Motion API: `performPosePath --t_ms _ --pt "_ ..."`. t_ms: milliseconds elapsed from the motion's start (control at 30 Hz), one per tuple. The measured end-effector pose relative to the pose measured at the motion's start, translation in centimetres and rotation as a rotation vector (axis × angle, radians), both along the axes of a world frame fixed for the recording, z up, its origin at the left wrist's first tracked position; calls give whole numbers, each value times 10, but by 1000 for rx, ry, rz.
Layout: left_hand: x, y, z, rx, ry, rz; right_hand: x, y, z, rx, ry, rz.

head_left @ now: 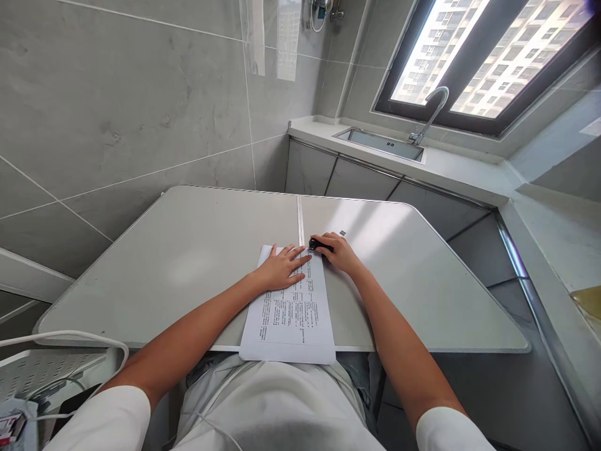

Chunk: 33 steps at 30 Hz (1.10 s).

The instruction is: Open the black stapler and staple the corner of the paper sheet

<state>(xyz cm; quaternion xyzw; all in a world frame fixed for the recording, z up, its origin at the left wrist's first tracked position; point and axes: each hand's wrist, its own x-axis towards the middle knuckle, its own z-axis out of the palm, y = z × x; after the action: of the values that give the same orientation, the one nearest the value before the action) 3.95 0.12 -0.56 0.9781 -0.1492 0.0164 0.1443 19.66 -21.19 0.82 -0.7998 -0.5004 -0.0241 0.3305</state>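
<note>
White sheets of printed paper lie on the table in front of me, their near end hanging slightly past its front edge. My left hand rests flat on the upper part of the paper with its fingers spread. A black stapler is gripped in my right hand, with its head at the paper's far right corner. A few small dark staples or a staple strip lie just beyond my right hand; I cannot make out which.
The light folding table has a seam down its middle. Behind it runs a counter with a sink and a tap under a window. At lower left, a white cable crosses above a white basket.
</note>
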Motion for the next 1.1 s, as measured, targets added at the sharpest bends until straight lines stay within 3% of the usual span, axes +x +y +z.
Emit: performPosePath --t_ms 333,767,933,1100 --pt "0 0 -1 43 -6 2 -9 4 7 -119 -76 -62" --pt "-1 -1 -1 30 -11 9 -36 21 3 -375 -306 -280" --pt "-1 1 -1 27 8 15 -28 6 0 -258 -284 -197" --pt "-1 2 -1 31 35 33 -10 -6 -4 -181 -153 -352"
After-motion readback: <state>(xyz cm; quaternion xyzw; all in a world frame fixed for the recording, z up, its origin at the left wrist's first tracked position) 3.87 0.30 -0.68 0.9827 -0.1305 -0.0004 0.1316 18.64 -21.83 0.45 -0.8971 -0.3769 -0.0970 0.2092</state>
